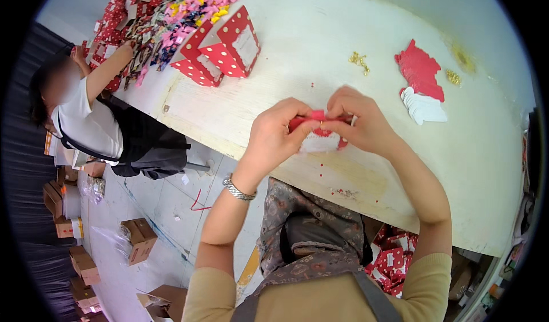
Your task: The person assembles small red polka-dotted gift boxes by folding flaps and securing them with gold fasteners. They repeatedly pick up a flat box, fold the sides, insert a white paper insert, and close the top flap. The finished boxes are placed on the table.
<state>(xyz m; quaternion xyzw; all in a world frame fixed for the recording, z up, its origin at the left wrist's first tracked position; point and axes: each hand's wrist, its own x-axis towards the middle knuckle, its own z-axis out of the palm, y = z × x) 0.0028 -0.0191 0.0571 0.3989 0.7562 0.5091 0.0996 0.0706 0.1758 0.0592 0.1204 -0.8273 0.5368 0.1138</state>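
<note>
Over the table's near edge, my left hand point(273, 129) and my right hand point(366, 123) are both closed on the top of a small red gift box point(320, 144) with a white label. Thumbs and fingers pinch its red upper edge from both sides. A bit of bright red-pink material point(316, 115) shows between the fingertips; whether it is ribbon or card I cannot tell. My fingers hide much of the box's top. Two red gift boxes point(243, 45) with pale dots and white labels stand to the far left of my hands.
A white table point(320, 30) bears red cut-outs point(420, 70), white cut-outs point(424, 108), small gold pieces point(359, 62) and a heap of colourful bows point(209, 5). A co-worker point(91, 116) reaches in at left. Cardboard boxes point(138, 241) stand on the floor; dotted packets point(394, 259) lie below the table.
</note>
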